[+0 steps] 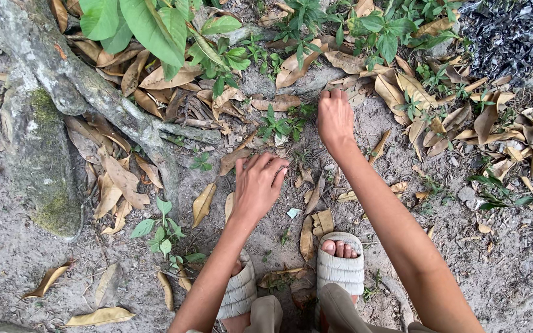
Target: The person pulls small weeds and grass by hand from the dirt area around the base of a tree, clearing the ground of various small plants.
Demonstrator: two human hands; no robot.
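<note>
My left hand (259,184) hangs low over bare sandy ground, fingers curled loosely, with nothing visible in it. Just ahead of it lies a dry brown leaf (231,161). My right hand (335,118) reaches farther out, fingers curled down into the soil beside a small green weed (283,123); whether it grips anything is hidden by the back of the hand. My feet in woven beige sandals (339,266) stand on the ground below.
A thick mossy tree root (63,80) runs down the left side. Dry brown leaves (396,92) and green plants (149,24) cover the top. Black debris (513,37) lies at the top right. A small seedling (161,228) grows at lower left.
</note>
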